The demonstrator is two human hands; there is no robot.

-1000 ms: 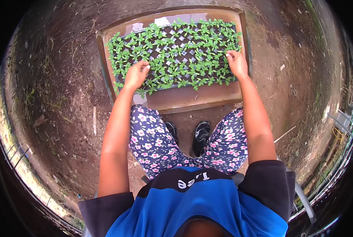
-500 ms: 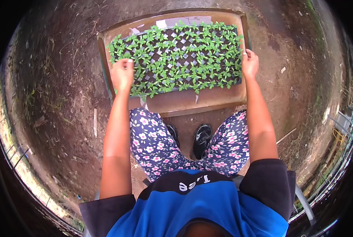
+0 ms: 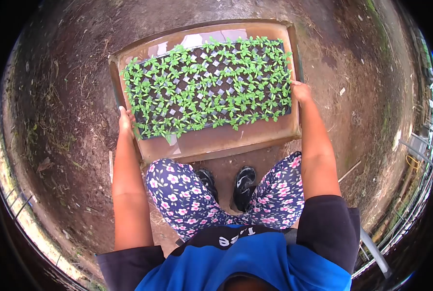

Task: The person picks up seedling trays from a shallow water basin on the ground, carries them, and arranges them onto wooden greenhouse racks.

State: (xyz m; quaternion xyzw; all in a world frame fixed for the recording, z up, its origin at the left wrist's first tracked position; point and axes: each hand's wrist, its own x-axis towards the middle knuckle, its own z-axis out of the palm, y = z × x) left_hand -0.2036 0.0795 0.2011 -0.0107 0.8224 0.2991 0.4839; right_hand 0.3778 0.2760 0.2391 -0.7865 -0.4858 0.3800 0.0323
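A dark seedling tray, its cells holding soil and many small green seedlings, lies on a shallow brown table with a raised rim. My left hand is at the tray's left end, its thumb side up and its fingers partly hidden by leaves and the tray edge. At the opposite end, my right hand is closed on the tray's right edge, fingertips hidden beneath it. Some cells between the plants show bare soil and pale grey squares.
Wet, reflective patches show on the table behind the tray. My knees in flowered trousers and dark shoes are just in front of it. Bare brown ground surrounds the table, with a thin stick at the right.
My left hand has moved from above the seedlings out and down to the tray's left end. My right hand stays at the right edge, slightly lower. The view has shifted a little.
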